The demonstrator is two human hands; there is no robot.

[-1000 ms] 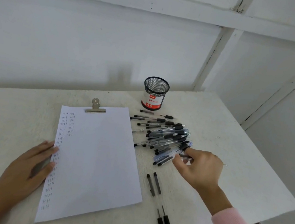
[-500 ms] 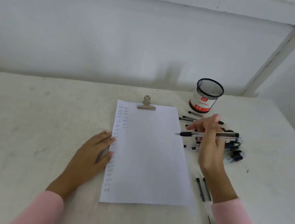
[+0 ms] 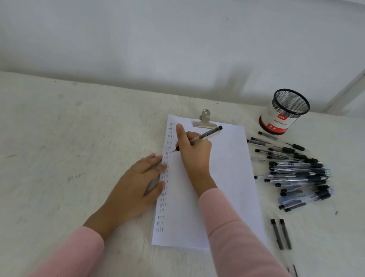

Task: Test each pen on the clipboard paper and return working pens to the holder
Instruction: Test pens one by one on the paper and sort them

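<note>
1. The left hand is lying flat, fingers spread, on the paper's left edge.
2. The right hand is pinching a pen, tip touching the paper.
3. The holder is standing beyond the paper's right corner.

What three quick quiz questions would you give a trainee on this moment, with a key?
1. True or false: the mesh holder stands on the table, off the paper.
2. The right hand holds: A) the pen, B) the holder, C) nothing.
3. Fill in: the left hand rests flat on the paper's ___ edge.
Key: 1 true; 2 A; 3 left.
</note>
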